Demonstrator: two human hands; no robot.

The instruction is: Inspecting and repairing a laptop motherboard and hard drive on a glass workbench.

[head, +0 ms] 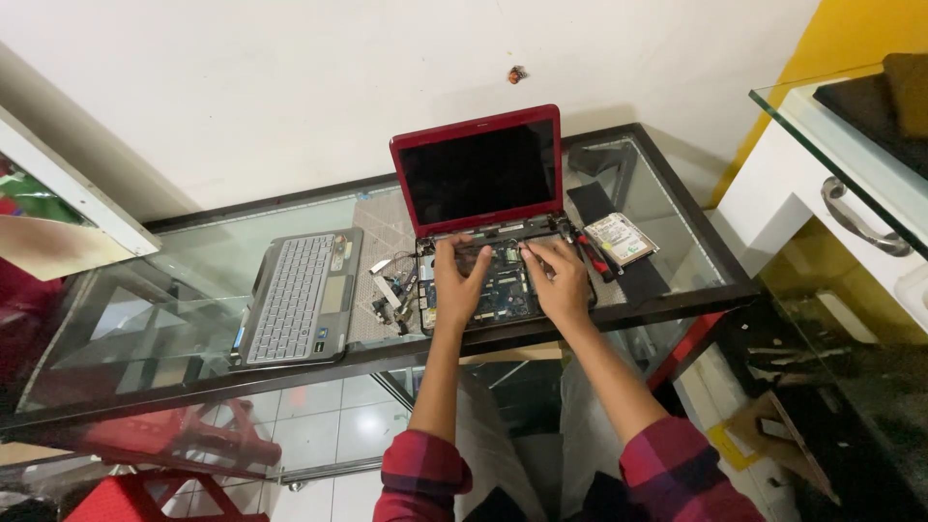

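Observation:
A small red laptop (480, 172) stands open on a glass table (174, 261), its dark screen upright and its base stripped so the blue circuit board (505, 287) shows. My left hand (457, 283) rests on the left part of the open base, fingers spread toward the hinge. On the right part of the base lies my right hand (559, 277), fingertips near the hinge. Neither hand holds a tool that I can see.
The removed grey keyboard panel (298, 297) lies left of the laptop. Loose ribbon cables and small parts (391, 288) sit between them. A hard drive (620, 239) and a red-handled tool (594, 253) lie to the right. A white cabinet with glass top (822, 184) stands at right.

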